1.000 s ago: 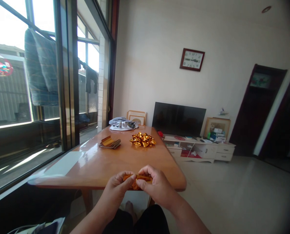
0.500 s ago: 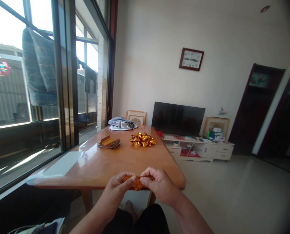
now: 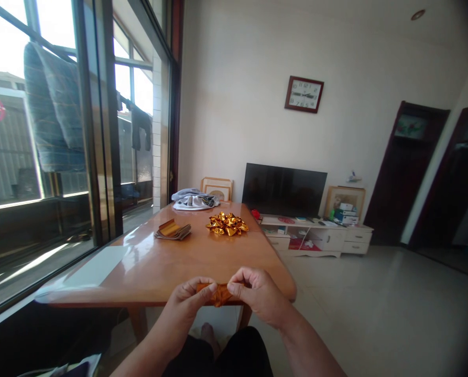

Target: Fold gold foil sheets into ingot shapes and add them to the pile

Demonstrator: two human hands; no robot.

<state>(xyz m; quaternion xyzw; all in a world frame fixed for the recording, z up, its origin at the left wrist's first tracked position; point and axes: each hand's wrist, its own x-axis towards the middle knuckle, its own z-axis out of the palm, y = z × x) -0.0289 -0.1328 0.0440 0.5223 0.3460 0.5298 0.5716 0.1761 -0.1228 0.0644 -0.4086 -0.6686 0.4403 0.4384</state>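
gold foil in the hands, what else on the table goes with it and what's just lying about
In use: gold foil, pinched by left hand and right hand; foil pile; foil sheets.
Lying about: clothes, TV, clock.

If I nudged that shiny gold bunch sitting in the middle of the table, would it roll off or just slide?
The gold bunch looks like crinkled foil, so probably very light. Its spiky, irregular shape would likely skid on the glossy table rather than roll. It may crush easily.

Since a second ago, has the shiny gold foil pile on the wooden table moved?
No. The gold foil pile sits at the same spot on the wooden table, beside the folded gold sheets; only the camera shifted.
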